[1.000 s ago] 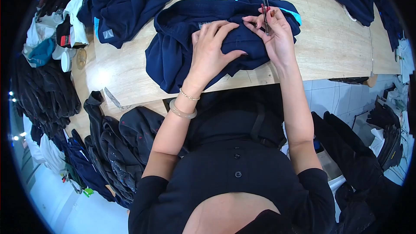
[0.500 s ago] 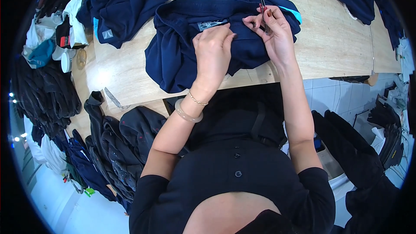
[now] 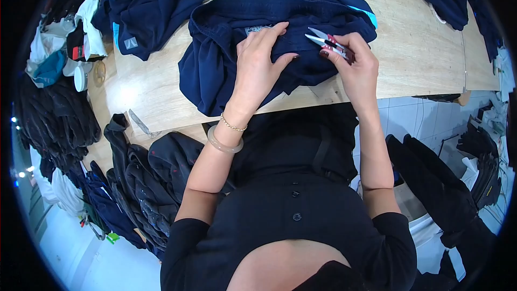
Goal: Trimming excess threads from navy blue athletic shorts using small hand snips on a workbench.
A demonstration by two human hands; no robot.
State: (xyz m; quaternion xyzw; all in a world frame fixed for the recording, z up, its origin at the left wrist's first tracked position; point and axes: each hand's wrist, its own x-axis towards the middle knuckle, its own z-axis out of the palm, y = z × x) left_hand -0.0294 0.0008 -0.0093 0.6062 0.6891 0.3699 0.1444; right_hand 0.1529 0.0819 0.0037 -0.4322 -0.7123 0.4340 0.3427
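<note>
Snips [image 3: 335, 46] pinched by right hand [image 3: 360, 67]; left hand [image 3: 258, 63], apart, splayed on garment [image 3: 209, 70] near table edge [image 3: 323, 98].

Pale wooden table [image 3: 420, 64]: navy garments [image 3: 207, 75] spread across.

- Black top [image 3: 242, 210], sleeves [image 3: 396, 237] stopping short above the elbows, round dark buttons [image 3: 297, 217] running down the front!
- Left wrist [image 3: 238, 109]: slim chain bracelet [image 3: 232, 125], then a chunky pale bangle [image 3: 221, 146]!
- Dark polish on the right hand's [image 3: 360, 69] thumbnail [image 3: 324, 53]!
</note>
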